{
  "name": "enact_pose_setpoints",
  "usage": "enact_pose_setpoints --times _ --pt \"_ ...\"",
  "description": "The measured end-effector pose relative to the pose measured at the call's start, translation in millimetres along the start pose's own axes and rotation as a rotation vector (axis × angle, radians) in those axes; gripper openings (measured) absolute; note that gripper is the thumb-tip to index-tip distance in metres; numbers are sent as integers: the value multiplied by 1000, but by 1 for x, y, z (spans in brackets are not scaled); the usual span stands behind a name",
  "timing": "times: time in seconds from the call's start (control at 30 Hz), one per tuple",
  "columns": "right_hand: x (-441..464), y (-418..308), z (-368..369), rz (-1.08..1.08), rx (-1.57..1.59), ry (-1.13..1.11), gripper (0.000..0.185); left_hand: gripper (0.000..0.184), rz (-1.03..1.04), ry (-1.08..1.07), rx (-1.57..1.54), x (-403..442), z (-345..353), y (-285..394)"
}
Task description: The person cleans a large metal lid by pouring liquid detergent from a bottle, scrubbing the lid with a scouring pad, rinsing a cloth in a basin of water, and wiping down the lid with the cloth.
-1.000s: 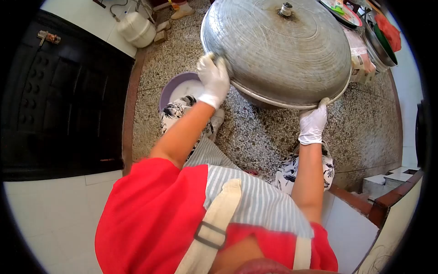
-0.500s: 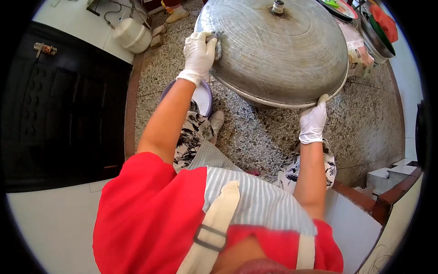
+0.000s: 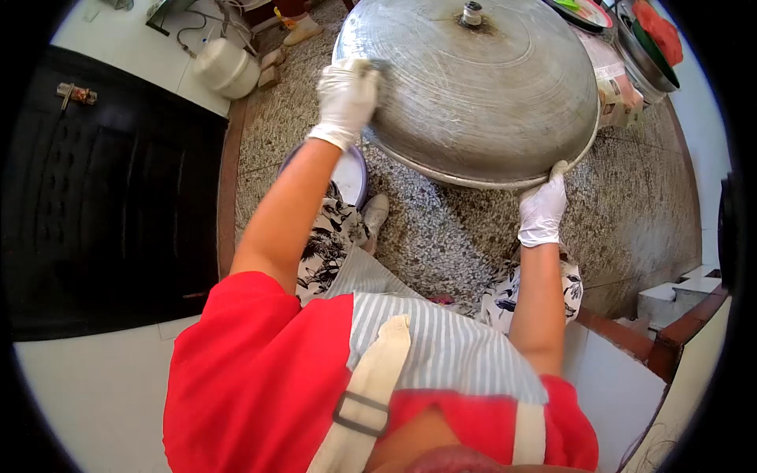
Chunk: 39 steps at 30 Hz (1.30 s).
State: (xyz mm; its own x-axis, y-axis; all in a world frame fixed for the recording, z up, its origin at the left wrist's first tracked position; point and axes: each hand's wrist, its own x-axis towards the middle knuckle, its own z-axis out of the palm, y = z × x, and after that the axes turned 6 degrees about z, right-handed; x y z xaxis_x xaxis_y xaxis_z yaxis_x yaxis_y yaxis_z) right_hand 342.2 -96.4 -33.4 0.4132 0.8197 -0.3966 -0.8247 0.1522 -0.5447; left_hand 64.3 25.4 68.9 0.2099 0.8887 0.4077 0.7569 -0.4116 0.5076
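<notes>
A large domed metal pot lid (image 3: 473, 94) with a small knob fills the top middle, its surface scratched and stained brown near the knob. My left hand (image 3: 347, 98), in a white glove, presses a grey scouring pad (image 3: 380, 72) against the lid's left side; hand and pad are slightly blurred. At the lid's lower right, my gloved right hand (image 3: 544, 206) is closed around the rim, thumb on top and the fingers mostly hidden. What supports the lid is hidden beneath it.
A purple basin (image 3: 356, 173) with whitish liquid stands on the floor below my left forearm. Bowls and a red cloth (image 3: 661, 35) are at the upper right, beside newspaper (image 3: 619, 87). A white tank (image 3: 226, 67) stands by the black door (image 3: 110, 189). Another person's shoe (image 3: 303, 30) shows at the top.
My left hand and the scouring pad have shifted slightly on the lid's left side and are more blurred. My right hand keeps its hold on the rim.
</notes>
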Motion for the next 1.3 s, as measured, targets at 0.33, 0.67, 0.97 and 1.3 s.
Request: enact_pose_setpoints --times 0.33,0.67,0.97,1.3 --pt "-12 -10 12 -2 -13 21 60 20 575 3 66 -45 62 100" --pt "-9 -3 12 -28 -52 54 61 18 203 106 430 48 16 -38" --pt "-4 -7 4 -60 -7 -47 61 20 659 -102 26 3 78 105" --pt "-9 1 6 -15 -7 -63 61 33 -19 -47 470 123 42 2"
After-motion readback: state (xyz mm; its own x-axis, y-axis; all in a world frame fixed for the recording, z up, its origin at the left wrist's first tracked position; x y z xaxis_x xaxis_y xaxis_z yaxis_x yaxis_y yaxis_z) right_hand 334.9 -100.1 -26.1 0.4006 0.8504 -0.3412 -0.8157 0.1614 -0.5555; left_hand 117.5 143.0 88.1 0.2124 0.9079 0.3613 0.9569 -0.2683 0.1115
